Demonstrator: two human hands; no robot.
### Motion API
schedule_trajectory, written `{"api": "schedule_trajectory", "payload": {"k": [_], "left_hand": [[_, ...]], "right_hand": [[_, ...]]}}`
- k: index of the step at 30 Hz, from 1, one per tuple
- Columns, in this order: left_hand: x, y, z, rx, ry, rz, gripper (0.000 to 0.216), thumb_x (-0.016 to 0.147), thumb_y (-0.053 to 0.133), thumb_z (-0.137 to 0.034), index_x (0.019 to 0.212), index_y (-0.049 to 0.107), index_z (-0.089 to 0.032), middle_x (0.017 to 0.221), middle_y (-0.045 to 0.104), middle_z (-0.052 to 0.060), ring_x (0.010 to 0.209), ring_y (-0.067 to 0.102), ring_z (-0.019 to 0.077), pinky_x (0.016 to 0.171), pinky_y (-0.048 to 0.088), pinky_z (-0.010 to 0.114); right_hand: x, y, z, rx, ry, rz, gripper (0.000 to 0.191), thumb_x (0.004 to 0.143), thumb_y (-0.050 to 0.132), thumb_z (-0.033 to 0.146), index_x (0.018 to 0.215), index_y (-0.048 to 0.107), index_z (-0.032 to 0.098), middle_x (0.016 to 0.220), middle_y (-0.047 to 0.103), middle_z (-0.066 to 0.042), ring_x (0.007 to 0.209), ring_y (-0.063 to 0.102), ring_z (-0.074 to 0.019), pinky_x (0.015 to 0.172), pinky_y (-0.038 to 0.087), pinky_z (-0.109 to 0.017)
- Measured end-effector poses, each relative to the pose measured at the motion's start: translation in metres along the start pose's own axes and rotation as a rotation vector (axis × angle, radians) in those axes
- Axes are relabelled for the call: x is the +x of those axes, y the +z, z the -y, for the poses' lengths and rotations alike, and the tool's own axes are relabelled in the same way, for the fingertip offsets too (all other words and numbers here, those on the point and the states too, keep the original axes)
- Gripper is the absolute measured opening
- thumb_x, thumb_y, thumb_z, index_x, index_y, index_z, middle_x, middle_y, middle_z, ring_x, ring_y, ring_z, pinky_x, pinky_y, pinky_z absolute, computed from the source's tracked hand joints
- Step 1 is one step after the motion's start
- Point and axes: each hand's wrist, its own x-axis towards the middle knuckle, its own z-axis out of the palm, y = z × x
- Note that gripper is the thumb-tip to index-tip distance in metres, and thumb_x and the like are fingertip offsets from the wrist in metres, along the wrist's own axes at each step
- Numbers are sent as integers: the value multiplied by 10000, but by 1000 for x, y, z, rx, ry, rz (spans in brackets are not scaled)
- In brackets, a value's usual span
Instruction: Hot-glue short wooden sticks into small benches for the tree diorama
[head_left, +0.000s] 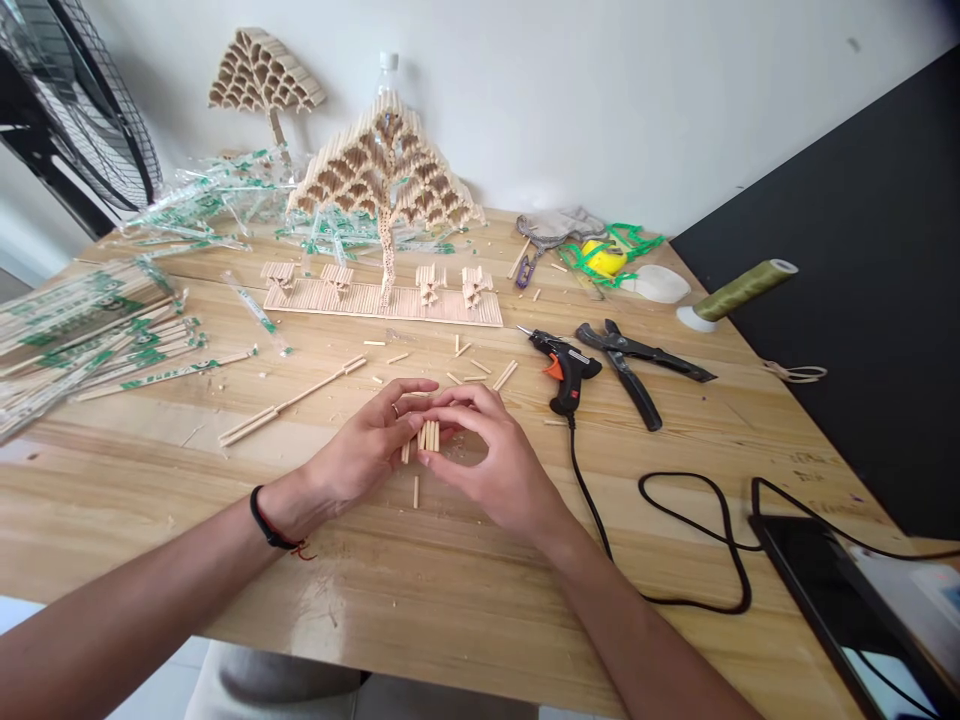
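Between my two hands is a small bundle of cut wooden sticks, its pieces standing side by side. My left hand pinches the bundle from the left, and its fingertips partly hide it. My right hand holds the same bundle from the right, thumb below and fingers above. A single short stick lies on the table just below the hands. Left of my left hand lies a longer piece made of joined sticks. A black glue gun with an orange trigger rests to the right of my right hand.
Pliers-like black cutters lie beyond the glue gun, its cord looping rightward. A stick-built tree on a base stands at the back. Wrapped chopsticks are heaped left, near a fan. A phone-like black device lies right.
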Motion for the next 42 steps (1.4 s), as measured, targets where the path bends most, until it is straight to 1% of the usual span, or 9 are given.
{"api": "schedule_trajectory", "payload": {"k": [3, 6, 10, 12, 16, 21, 26, 32, 42], "left_hand": [[-1, 0, -2, -10, 16, -35, 403, 868, 847, -263, 1228, 676, -202, 1195, 751, 93, 1020, 679, 212, 747, 487, 264], [-2, 4, -5, -81, -24, -78, 321, 884, 812, -218, 1175, 685, -168, 1098, 755, 92, 955, 694, 208, 719, 512, 266], [-4, 10, -9, -152, -97, -96, 222, 910, 752, -179, 1115, 677, -137, 1109, 753, 127, 930, 730, 241, 652, 530, 283], [-4, 11, -11, -175, -109, -93, 236, 878, 747, -117, 1103, 677, -133, 1120, 754, 130, 961, 741, 245, 740, 563, 311], [-5, 10, -13, -153, -109, -43, 441, 762, 746, 14, 1154, 663, -171, 1230, 737, 107, 1053, 746, 236, 913, 555, 332], [-5, 6, -11, -113, -59, 27, 533, 792, 778, -33, 1264, 625, -228, 1317, 698, 100, 1048, 735, 217, 913, 545, 327], [-6, 6, -7, -127, -6, 69, 629, 825, 801, -80, 1373, 584, -303, 1434, 620, 90, 1018, 728, 196, 878, 557, 325], [-5, 5, -2, -126, 10, 88, 670, 830, 814, -104, 1413, 565, -319, 1423, 614, 98, 1053, 717, 195, 910, 564, 327], [-6, 11, -7, -178, -35, 97, 702, 804, 823, -81, 1410, 562, -322, 1404, 625, 90, 1004, 737, 175, 967, 551, 345]], "right_hand": [[0, 0, 0, -1, -2, 8, 273, 837, 831, 148, 1077, 789, 272, 1199, 650, -64, 1173, 618, -261, 1002, 581, -453], [-1, 3, -1, -11, 7, 17, 297, 833, 858, 156, 1096, 795, 278, 1224, 665, -60, 1228, 603, -269, 1073, 541, -473], [-1, 5, -2, -47, -6, 25, 333, 826, 874, 146, 1121, 797, 280, 1226, 679, -56, 1239, 601, -274, 1120, 503, -487], [-1, 5, -2, -61, -8, 22, 337, 816, 886, 149, 1116, 798, 275, 1222, 676, -57, 1235, 601, -275, 1116, 506, -484], [-1, 2, -1, -74, -12, 16, 329, 821, 894, 174, 1119, 801, 278, 1226, 670, -60, 1239, 599, -278, 1123, 504, -492], [0, -1, 0, -63, -10, 14, 386, 799, 927, 207, 1147, 804, 317, 1271, 657, -61, 1274, 588, -293, 1154, 488, -535], [-1, 3, -1, -57, 2, -17, 509, 726, 985, 322, 1200, 803, 347, 1393, 615, -76, 1383, 510, -336, 1198, 446, -592], [-1, 5, -2, -72, 19, -37, 402, 727, 979, 325, 1103, 837, 340, 1535, 549, -60, 1461, 453, -337, 1235, 410, -587], [-3, 7, 4, -32, 19, -14, 317, 780, 944, 270, 1068, 833, 339, 1525, 571, -32, 1452, 472, -317, 1203, 459, -569]]}}
